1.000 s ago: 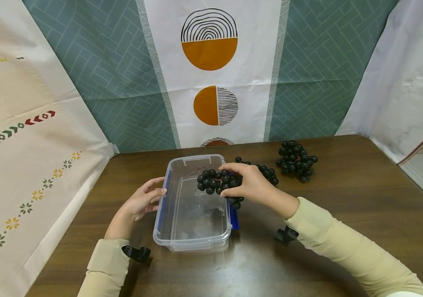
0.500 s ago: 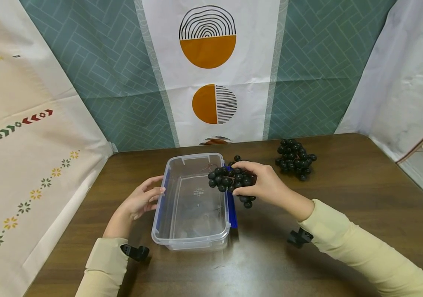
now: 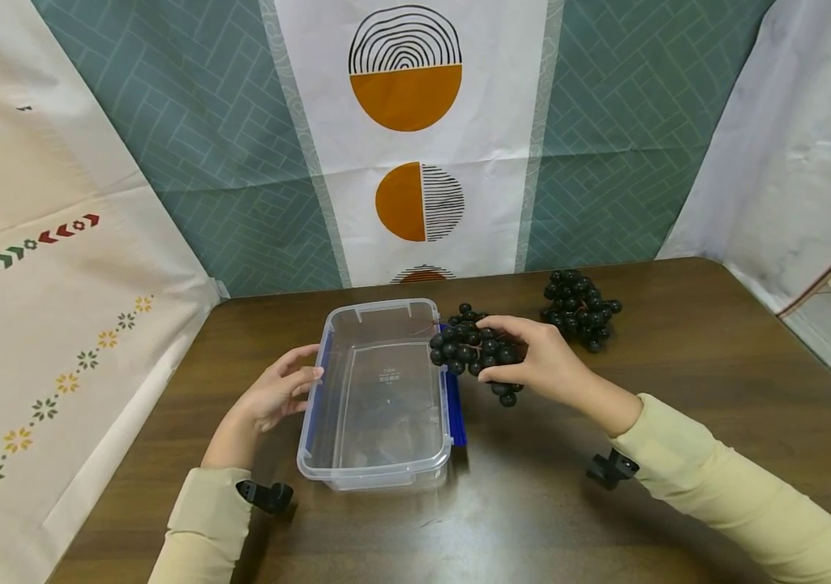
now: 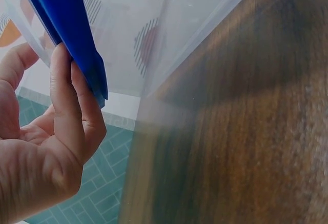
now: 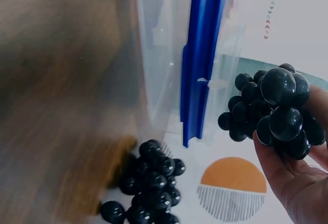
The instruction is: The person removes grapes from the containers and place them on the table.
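In the head view, a clear plastic food container [image 3: 386,414] stands on the table with a blue side latch [image 3: 455,410] hanging on its right. My left hand [image 3: 280,391] pinches the container's left side, thumb at the rim and fingers against the blue left latch [image 4: 72,24]. My right hand [image 3: 542,361] grips a bunch of black grapes [image 3: 459,349] between thumb and fingers, raised over the container's right edge. In the right wrist view the held grapes hang clear of the blue latch. Nothing lies inside the container.
A second bunch of black grapes [image 5: 154,188] lies on the table right of the container, mostly hidden behind my right hand in the head view. Another bunch [image 3: 579,308] rests at the back right. A patterned cloth [image 3: 415,146] hangs behind the wooden table [image 3: 517,519].
My right hand has carried the grapes to the right, from above the container's inside to its right edge. The left hand keeps its hold on the container's left side.
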Demonstrator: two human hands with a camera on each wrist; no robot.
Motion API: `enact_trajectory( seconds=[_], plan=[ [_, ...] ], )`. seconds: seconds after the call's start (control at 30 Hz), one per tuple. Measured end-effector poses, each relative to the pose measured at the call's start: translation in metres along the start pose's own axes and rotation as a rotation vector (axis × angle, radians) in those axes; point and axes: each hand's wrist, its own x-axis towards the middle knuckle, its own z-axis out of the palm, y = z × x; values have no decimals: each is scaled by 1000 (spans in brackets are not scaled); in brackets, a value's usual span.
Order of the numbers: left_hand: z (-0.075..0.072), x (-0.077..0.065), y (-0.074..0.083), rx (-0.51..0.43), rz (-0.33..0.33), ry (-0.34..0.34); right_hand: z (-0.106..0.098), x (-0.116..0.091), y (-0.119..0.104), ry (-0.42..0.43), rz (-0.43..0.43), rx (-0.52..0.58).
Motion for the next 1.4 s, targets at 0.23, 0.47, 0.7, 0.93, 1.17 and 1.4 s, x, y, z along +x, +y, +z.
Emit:
enact_trajectory(
  seconds=[0.23, 0.47, 0.7, 0.93, 1.17, 1.4],
  plan=[
    [0, 2, -1, -10, 3, -1, -2, -6, 11, 27, -26, 6],
    [-2, 2, -2, -25, 4, -2, -2, -12, 18, 37, -27, -7],
    [-1, 2, -1, -26, 6, -11, -2, -18, 28, 40, -7, -10],
    [0, 2, -1, -23, 5, -11, -2, -24, 39, 42, -37, -21],
    [0, 2, -1, -13, 3, -7, -6, -29, 46, 30, -48, -17],
    [2, 2, 0, -16, 1, 4, -11, -33, 51, -32, -27, 20]
  ],
)
